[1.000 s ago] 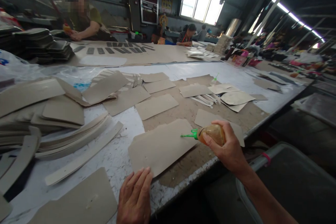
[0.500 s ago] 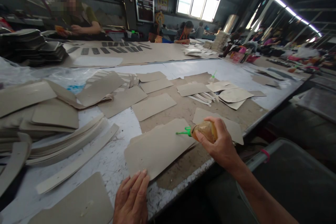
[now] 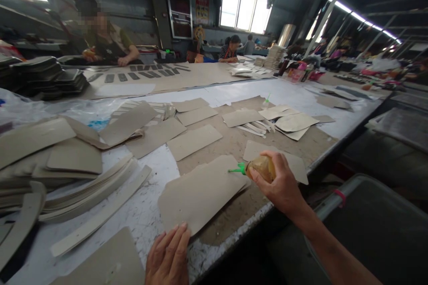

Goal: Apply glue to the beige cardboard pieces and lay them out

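My right hand (image 3: 279, 180) is wrapped round a squeeze bottle (image 3: 262, 168) of amber liquid that looks like glue. Its green nozzle (image 3: 237, 168) points left, just over the right part of a grey-beige sheet panel (image 3: 197, 193). Whether the tip touches the panel I cannot tell. My left hand (image 3: 169, 254) lies flat, palm down, with fingertips on the panel's near edge. Under the panel, edges of other sheets show. Another panel (image 3: 103, 260) with a small shiny spot lies left of my left hand.
Stacked panels (image 3: 73, 151) and curved strips (image 3: 90, 193) lie at left. More sheets (image 3: 195, 141) and a second green-tipped bottle (image 3: 266, 101) are further back. The table edge (image 3: 234, 242) runs diagonally, with a dark bin (image 3: 374, 227) at right. Across the table sits a co-worker (image 3: 107, 44).
The view has tipped slightly upward. The nozzle tip has shifted a little to the right over the panel. My left hand stays on the panel's edge.
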{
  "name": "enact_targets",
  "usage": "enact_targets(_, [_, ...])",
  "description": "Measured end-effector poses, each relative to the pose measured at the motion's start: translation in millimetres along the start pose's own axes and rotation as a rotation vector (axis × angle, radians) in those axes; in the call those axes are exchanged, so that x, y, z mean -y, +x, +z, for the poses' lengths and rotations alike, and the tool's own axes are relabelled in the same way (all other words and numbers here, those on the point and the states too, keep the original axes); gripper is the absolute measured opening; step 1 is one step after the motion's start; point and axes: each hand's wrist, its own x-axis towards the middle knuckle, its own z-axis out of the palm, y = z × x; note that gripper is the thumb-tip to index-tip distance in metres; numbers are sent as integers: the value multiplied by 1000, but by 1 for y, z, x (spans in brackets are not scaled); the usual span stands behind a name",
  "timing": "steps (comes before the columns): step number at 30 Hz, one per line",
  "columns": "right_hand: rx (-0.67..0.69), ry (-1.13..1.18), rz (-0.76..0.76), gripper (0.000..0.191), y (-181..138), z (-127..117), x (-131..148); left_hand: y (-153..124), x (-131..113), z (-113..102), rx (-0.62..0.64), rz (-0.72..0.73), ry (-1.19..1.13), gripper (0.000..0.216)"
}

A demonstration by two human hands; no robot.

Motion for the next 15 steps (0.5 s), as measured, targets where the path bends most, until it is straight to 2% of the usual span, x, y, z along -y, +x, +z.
enact_targets(4, [39,91,140,40,-10,-11,2,1,-8,-5,10,-2,9,44])
enact_targets(7, [103,194,206,42,-22,-9,15,3,-21,-5,21,-56,-13,44])
enact_targets(12, [217,272,88,40,-34,20,51,10,-35,-3,-95,-186,-41,43])
enact_targets(15, [228,289,-34,39,-32,40,73,14,-35,-8,-60,-160,-10,40])
